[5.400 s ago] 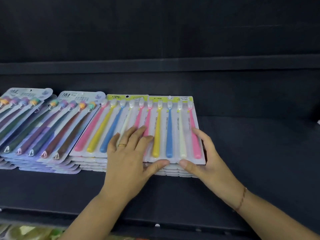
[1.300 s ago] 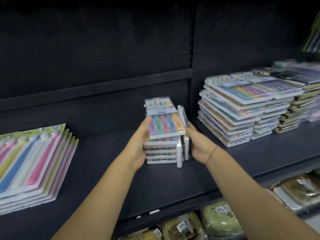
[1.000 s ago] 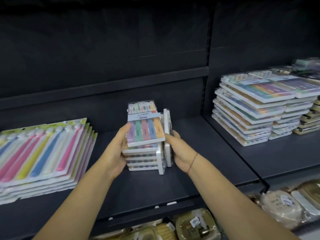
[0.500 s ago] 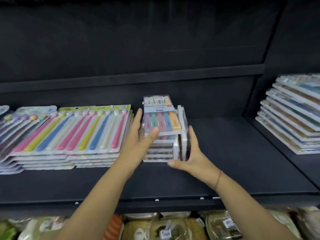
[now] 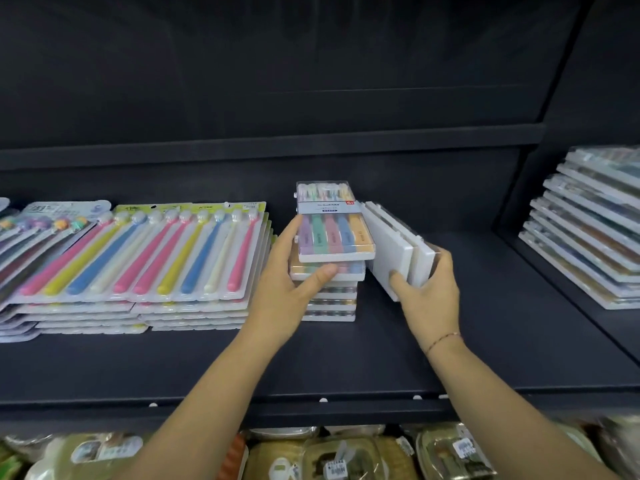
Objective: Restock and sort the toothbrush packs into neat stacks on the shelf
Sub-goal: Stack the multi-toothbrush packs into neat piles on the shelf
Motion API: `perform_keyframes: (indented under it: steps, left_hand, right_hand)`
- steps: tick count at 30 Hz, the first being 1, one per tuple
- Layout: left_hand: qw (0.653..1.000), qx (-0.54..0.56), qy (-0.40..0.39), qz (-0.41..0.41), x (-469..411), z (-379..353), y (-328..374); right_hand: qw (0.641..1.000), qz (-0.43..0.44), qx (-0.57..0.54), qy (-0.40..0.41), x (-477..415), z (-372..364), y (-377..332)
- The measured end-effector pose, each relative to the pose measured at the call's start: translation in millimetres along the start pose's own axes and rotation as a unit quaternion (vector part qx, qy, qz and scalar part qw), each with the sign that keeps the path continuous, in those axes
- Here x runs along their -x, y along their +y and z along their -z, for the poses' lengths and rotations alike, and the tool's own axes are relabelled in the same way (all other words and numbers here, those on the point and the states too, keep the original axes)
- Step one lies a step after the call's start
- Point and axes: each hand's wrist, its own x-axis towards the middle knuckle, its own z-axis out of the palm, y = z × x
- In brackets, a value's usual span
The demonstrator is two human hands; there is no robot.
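A short stack of boxed toothbrush packs [image 5: 327,299] sits in the middle of the shelf [image 5: 381,358]. Its top pack [image 5: 335,233] (clear lid, five pastel handles) lies slightly askew. Just right of it, two white packs [image 5: 394,251] stand on edge, tilted, backs showing. Flat blister packs [image 5: 166,258] of bright brushes lie stacked at left.

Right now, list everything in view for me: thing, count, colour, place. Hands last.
boxed stack: one, clear boxes with pastel brushes, shelf centre
white-backed boxes: two, white, tilted on edge, right of that stack
carded packs: two stacks, pink, yellow, blue, cream handles, left of centre
dark-handled packs: count unclear, far left
side stacks: blurred, right bay
shelf: one, black
wrapped goods: several, greenish-brown, below the shelf
left hand: grips the boxed stack's top
right hand: holds the white-backed boxes
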Motion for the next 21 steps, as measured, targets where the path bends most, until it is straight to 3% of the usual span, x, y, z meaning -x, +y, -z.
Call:
perform_keyframes:
  steps: [3, 7, 9, 12, 14, 16, 19, 21]
  left_hand:
    - [1.000, -0.007, -0.006, 0.001, -1, 2, -6]
    - [1.000, -0.014, -0.011, 0.001, -1, 2, -6]
    - [1.000, -0.009, -0.012, 0.001, 1, 0, -3]
    - [1.000, 0.008, -0.012, 0.022, 4, 0, 3]
    - [0.999, 0.033, -0.014, 0.037, 4, 2, 7]
    - [0.998, 0.049, -0.021, 0.038, 3, 3, 9]
    - [0.997, 0.055, -0.035, 0.042, 2, 5, 14]
    - [0.996, 0.062, -0.036, 0.050, 3, 6, 15]
  right_hand:
    - [0.996, 0.056, 0.049, 0.049, 1, 14, -22]
    - [0.967, 0.209, 0.132, 0.068, -2, 31, -71]
    - [0.936, 0.291, 0.194, 0.045, -5, 26, -95]
    - [0.855, 0.426, 0.293, -0.025, -8, 7, -105]
    - [0.815, 0.452, 0.353, -0.083, -6, -3, -107]
    - [0.796, 0.442, 0.383, -0.157, -5, -7, -114]
    - [0.813, 0.383, 0.360, -0.251, -5, 0, -123]
    - [0.865, 0.329, 0.268, -0.267, -7, 10, -117]
